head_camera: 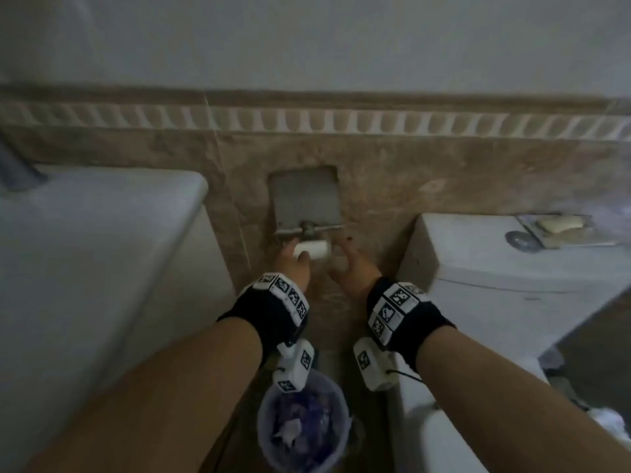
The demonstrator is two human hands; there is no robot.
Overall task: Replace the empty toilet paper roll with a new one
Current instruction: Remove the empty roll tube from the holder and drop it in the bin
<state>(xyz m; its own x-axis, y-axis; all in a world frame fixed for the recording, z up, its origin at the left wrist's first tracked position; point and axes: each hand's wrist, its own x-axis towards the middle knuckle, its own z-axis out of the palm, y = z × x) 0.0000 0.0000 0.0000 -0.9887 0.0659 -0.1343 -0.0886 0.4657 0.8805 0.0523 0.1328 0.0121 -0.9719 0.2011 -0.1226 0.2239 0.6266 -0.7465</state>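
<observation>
A metal toilet paper holder (305, 203) with a raised flap is fixed to the brown tiled wall. Just below its bar sits a small pale roll (312, 249), thin like a bare core. My left hand (293, 264) grips the roll's left end with thumb and fingers. My right hand (353, 268) is at the roll's right end, fingers curled toward the holder's arm; whether it touches the roll is blurred. Both wrists wear black bands with marker tags.
A white sink edge (102, 233) fills the left. The toilet cistern (495, 261) stands right, with a soap dish (556, 227) on its lid. A lined waste bin (304, 425) with paper scraps stands on the floor below my hands.
</observation>
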